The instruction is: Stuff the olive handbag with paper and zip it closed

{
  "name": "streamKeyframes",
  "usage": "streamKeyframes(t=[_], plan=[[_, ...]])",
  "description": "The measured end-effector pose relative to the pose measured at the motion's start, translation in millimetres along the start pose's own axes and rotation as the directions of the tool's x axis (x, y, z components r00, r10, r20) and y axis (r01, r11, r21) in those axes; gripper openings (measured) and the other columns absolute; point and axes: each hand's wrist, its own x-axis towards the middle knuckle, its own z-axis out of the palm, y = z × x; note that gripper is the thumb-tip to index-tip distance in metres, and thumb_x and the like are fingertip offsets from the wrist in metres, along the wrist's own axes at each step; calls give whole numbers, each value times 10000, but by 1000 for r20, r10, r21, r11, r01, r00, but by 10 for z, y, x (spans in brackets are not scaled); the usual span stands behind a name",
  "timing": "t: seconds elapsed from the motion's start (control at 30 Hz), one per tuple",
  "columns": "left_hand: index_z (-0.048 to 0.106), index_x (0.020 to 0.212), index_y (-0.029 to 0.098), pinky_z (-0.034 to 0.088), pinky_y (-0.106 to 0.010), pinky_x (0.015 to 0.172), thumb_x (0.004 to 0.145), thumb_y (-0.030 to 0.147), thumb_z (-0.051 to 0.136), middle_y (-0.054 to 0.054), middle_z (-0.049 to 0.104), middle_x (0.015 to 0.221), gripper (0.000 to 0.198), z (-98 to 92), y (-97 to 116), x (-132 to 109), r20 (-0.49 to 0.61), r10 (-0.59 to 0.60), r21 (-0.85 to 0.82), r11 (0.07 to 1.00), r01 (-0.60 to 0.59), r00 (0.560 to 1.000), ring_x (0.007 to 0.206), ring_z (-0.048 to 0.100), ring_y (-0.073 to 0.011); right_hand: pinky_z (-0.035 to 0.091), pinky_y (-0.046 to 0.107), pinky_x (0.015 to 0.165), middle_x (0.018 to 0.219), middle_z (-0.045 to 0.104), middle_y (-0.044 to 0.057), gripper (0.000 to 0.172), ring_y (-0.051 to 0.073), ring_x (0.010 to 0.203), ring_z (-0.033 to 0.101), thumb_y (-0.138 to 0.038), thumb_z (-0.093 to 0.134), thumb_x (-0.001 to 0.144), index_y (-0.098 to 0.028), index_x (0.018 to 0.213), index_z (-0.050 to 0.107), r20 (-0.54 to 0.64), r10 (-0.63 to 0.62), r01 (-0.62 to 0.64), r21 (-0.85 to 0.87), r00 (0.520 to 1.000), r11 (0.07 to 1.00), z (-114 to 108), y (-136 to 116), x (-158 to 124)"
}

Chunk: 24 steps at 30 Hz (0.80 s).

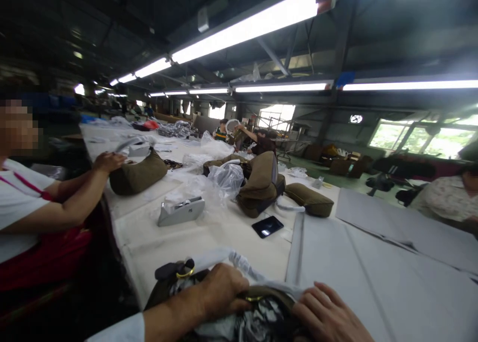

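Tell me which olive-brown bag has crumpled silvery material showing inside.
The nearest one, the handbag between the left hand and right hand: its crumpled silvery material shows beside a gold zip. None shows in the bags farther up the table.

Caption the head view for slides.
Left hand and right hand on a stuffed bag, phone and tape dispenser beyond.

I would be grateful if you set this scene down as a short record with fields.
Left hand: fingers curled on the rim of an open bag
Right hand: laid over the same bag's edge; how firmly is unclear
Inside the bag: crumpled shiny material
Bag handle: covered in pale wrapping
Table, near: grey tape dispenser, dark phone
Table, farther: brown bags, clear plastic
At left: co-worker, hands at an olive bag
Overhead: lit strip light
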Motion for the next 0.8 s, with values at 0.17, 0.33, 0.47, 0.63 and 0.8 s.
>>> streamKeyframes(t=[0.17,0.33,0.47,0.63,0.8], plan=[[569,964,178,430,-240,794,736,171,573,-28,597,953,229,-124,336,-18,-127,124,-484,858,-171,984,870,545,-152,391,301,682,768,604,1,109,175,733,534,-170,641,789,-183,766,535,151,101,-133,218,983,967,-108,-111,59],[553,732,157,411,-284,808,732,414,683,-28,590,918,288,1,726,79,-168,44,-531,838,-128,985,867,522,-177,387,308,714,792,608,24,87,169,754,529,-236,537,882,-172,831,567,148,107,-143,263,983,954,-119,-150,36],[618,795,165,385,-269,866,810,226,605,-15,615,945,64,10,884,101,-172,76,-605,779,-166,982,921,530,-159,385,299,725,782,609,34,242,158,774,529,-321,435,936,-158,809,560,94,100,-125,312,991,942,-133,-146,30],[610,711,154,414,-248,820,820,152,520,-15,634,885,141,-77,843,54,-125,5,-673,734,-88,992,866,556,-141,364,292,713,772,609,24,295,150,775,530,-398,427,935,-165,817,564,105,109,-135,291,989,947,-130,-115,0],[591,682,165,351,-338,943,829,188,525,-28,626,1078,164,9,710,-104,-210,-82,-433,901,-18,974,1034,522,-192,315,295,673,778,610,6,186,156,755,519,-323,586,860,-177,753,543,202,177,-219,213,963,952,-87,-132,-22]])
